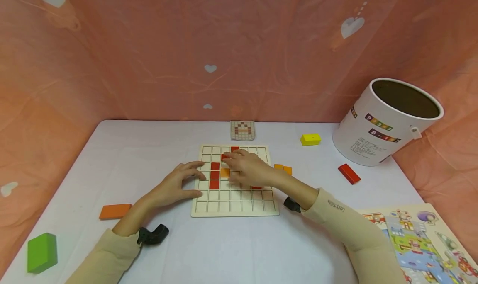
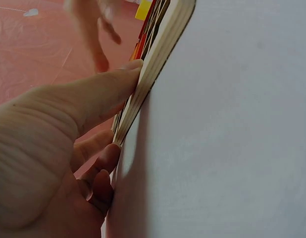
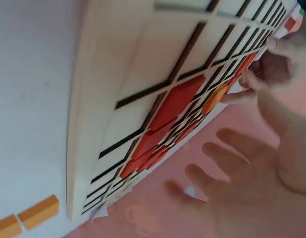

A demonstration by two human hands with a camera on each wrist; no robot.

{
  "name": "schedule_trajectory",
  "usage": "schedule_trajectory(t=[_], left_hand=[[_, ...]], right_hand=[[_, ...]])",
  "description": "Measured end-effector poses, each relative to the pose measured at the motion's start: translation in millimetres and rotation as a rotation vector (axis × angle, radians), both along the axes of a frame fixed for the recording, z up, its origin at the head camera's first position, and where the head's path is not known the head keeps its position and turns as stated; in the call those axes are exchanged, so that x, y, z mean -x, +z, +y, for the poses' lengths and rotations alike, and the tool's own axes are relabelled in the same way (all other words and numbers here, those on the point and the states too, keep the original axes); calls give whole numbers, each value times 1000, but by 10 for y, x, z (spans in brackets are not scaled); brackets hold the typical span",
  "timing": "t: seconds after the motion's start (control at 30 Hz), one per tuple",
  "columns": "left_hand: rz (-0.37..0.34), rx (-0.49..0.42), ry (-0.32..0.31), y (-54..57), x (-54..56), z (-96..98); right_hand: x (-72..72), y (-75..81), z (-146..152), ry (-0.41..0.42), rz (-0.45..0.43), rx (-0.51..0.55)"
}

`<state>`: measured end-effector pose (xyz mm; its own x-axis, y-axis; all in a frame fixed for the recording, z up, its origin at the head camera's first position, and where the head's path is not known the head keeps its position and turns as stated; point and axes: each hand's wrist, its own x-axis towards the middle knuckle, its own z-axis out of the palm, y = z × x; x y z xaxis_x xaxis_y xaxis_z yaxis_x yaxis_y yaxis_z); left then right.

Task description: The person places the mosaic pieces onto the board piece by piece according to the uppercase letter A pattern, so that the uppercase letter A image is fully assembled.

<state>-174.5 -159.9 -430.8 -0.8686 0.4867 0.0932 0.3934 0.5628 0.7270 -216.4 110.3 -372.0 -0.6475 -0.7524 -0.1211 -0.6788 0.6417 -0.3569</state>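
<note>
In the head view a pale wooden grid board [image 1: 235,209] lies at the middle of the table, with several red squares [image 1: 215,166] and an orange square [image 1: 225,173] in its cells. My left hand [image 1: 175,181] touches the board's left edge, thumb and fingers spread along it; the left wrist view has the thumb [image 2: 111,91] against the wooden edge. Over the grid's upper middle hovers my right hand [image 1: 248,167], hiding some cells. Its fingers [image 3: 232,144] are spread in the right wrist view, with nothing visible between them. Two loose orange squares [image 1: 278,166] lie right of the board.
A small pattern card [image 1: 242,130] lies behind the board. To the right are a yellow block [image 1: 310,139], a red block [image 1: 349,174], a white bucket [image 1: 358,134] and a picture puzzle [image 1: 414,242]. An orange block [image 1: 115,212] and a green block [image 1: 42,253] lie left.
</note>
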Motion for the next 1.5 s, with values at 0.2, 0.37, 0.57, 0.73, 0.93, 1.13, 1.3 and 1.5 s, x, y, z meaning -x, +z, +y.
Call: schedule_trajectory(t=[0.2, 0.37, 0.57, 0.73, 0.93, 1.13, 1.3, 1.5], left_hand=[[12, 12, -5, -4, 1, -2], [13, 4, 0, -8, 3, -10], [14, 0, 4, -23, 2, -6], [-3, 6, 13, -24, 2, 6], [-9, 11, 18, -16, 4, 12], [-11, 11, 18, -33, 2, 5], [-2, 4, 15, -28, 1, 10], [-1, 4, 13, -22, 3, 7]], right_hand=[[-226, -42, 96, 66, 19, -234], [-280, -70, 147, 72, -25, -205], [-118, -59, 387, -31, -126, 30], [117, -45, 786, -208, -138, 267], [278, -85, 1160, -334, -198, 335], [282, -128, 1269, -370, -290, 358], [269, -157, 1270, -375, -291, 363], [273, -197, 1251, -351, -249, 369]])
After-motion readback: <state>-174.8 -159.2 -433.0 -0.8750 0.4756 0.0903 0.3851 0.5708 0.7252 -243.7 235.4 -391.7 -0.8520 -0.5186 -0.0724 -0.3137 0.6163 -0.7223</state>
